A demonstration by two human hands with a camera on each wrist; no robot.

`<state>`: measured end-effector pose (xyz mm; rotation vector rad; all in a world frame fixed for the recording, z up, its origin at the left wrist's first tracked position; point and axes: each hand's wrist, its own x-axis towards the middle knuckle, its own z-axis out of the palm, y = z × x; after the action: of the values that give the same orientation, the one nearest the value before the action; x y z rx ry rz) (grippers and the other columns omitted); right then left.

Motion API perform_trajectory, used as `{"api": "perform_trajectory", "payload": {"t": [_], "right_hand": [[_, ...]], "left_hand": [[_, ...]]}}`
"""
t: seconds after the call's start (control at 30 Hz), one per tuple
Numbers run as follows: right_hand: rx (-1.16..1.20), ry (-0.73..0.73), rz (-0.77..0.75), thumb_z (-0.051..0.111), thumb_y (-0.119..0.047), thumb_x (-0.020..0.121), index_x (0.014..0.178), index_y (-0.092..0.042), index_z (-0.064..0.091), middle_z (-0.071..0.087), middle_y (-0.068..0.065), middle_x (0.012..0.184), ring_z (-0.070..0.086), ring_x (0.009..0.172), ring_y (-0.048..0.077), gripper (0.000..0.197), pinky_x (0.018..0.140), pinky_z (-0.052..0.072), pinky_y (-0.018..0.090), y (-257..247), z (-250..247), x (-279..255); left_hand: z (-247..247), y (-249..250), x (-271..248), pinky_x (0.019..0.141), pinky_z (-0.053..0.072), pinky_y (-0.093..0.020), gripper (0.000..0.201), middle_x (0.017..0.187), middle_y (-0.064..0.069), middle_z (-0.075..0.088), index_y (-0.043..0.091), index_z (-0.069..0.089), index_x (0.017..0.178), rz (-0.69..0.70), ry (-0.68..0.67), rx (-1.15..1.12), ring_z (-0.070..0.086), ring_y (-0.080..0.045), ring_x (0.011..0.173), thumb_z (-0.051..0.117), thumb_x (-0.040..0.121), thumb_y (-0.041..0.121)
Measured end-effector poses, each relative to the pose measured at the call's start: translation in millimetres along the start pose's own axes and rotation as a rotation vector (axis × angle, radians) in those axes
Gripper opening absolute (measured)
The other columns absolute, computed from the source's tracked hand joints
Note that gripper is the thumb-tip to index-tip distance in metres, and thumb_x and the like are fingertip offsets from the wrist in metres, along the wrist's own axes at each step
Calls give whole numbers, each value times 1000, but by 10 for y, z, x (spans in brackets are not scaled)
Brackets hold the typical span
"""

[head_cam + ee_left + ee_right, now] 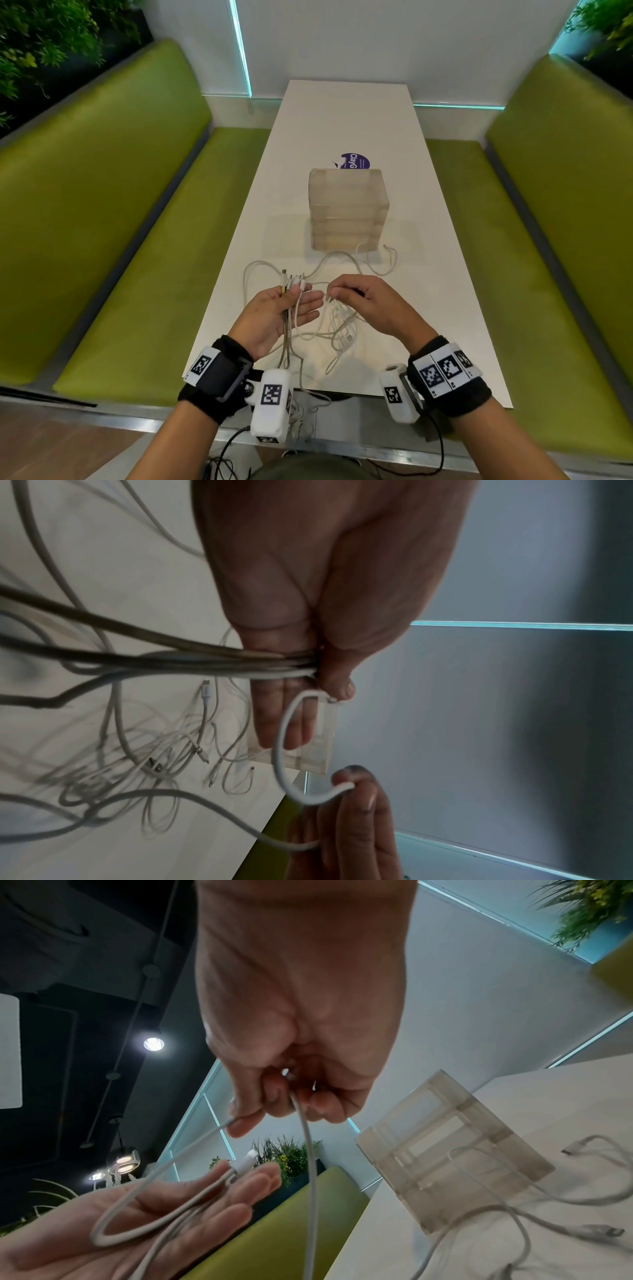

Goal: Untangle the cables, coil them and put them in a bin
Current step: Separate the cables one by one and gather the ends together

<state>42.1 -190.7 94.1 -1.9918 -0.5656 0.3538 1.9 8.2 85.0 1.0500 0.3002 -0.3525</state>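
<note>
Several white and grey cables (342, 325) lie tangled on the white table (342, 120) between my hands. My left hand (294, 303) is palm up, and its thumb pinches a bundle of cable ends (212, 661) against the fingers. Their connectors (293, 279) stick out past the fingertips. My right hand (330, 294), just right of it, pinches a white cable (304, 1137) that loops across to the left palm (205, 1199). The bin (347, 209), a translucent box, stands beyond the hands at mid-table; what it holds is not visible.
Green benches (120, 240) (531, 240) run along both sides of the narrow table. A purple sticker (354, 161) lies behind the bin. Loose cable ends (380, 263) curl at the bin's foot, and some strands (308, 394) hang over the near table edge.
</note>
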Motion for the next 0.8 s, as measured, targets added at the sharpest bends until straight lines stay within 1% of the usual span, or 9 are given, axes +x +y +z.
{"api": "perform_trajectory", "payload": {"t": [0.13, 0.23, 0.3, 0.4, 0.47, 0.53, 0.67, 0.73, 0.8], "right_hand": [[-4, 3, 29, 54, -27, 95, 88, -23, 68, 66, -9, 80, 56, 73, 4, 16, 71, 43, 20, 52, 2, -11], [-16, -10, 45, 53, -29, 96, 88, -20, 67, 60, -11, 72, 46, 61, 1, 19, 59, 37, 13, 94, 12, -29], [-21, -27, 47, 52, -30, 96, 89, -19, 67, 59, -4, 71, 43, 60, 2, 20, 58, 36, 14, 124, 31, -46], [10, 24, 63, 51, -32, 96, 88, -24, 66, 62, 10, 77, 45, 61, 8, 18, 59, 37, 20, 159, 44, -52], [36, 44, 72, 52, -33, 96, 86, -27, 65, 59, 2, 70, 43, 59, 8, 17, 58, 37, 20, 156, 42, -46], [37, 21, 72, 53, -31, 96, 86, -26, 65, 53, -12, 62, 41, 56, 7, 16, 56, 35, 18, 147, 45, -42], [54, 5, 88, 54, -27, 95, 87, -17, 66, 46, -7, 62, 37, 56, 9, 18, 53, 33, 20, 134, 29, -55], [56, -18, 92, 54, -29, 95, 86, -17, 66, 49, -5, 64, 40, 57, 8, 19, 56, 36, 21, 134, 19, -63], [-33, -138, 109, 54, -34, 94, 83, -22, 66, 55, -10, 68, 49, 62, 4, 20, 64, 42, 21, 149, 27, -69]], "left_hand": [[13, 28, -26, 80, 59, -37, 30, 87, -14, 71, -9, 58, 109, 4, -6, -8, 72, -26, 80, 48, 96, 15], [25, 41, -14, 79, 59, -43, 22, 60, -2, 55, -7, 55, 106, 27, 35, -39, 68, -21, 64, 43, 99, 10], [26, 66, -10, 77, 59, -48, 18, 54, -2, 48, -3, 54, 98, 27, 73, -86, 66, -22, 61, 39, 100, 7], [46, 104, -54, 74, 59, -51, 25, 58, -8, 58, 2, 52, 86, 26, 75, -166, 71, -30, 70, 39, 101, 18], [56, 98, -70, 69, 60, -48, 29, 57, -11, 61, 3, 51, 84, 31, 84, -197, 71, -32, 69, 39, 101, 22], [60, 92, -62, 63, 60, -41, 29, 48, -3, 49, 4, 51, 86, 38, 105, -212, 63, -21, 52, 40, 101, 26], [52, 89, -52, 43, 43, -21, 38, 51, 5, 29, 2, 53, 95, 66, 111, -213, 32, -7, 41, 39, 99, 36], [42, 94, -43, 40, 33, -18, 27, 53, 6, 27, 3, 51, 94, 120, 121, -177, 28, -6, 42, 41, 100, 27], [12, 134, -31, 38, 27, -17, 19, 50, 8, 27, 7, 50, 88, 180, 146, -197, 26, -5, 40, 42, 100, 19]]}}
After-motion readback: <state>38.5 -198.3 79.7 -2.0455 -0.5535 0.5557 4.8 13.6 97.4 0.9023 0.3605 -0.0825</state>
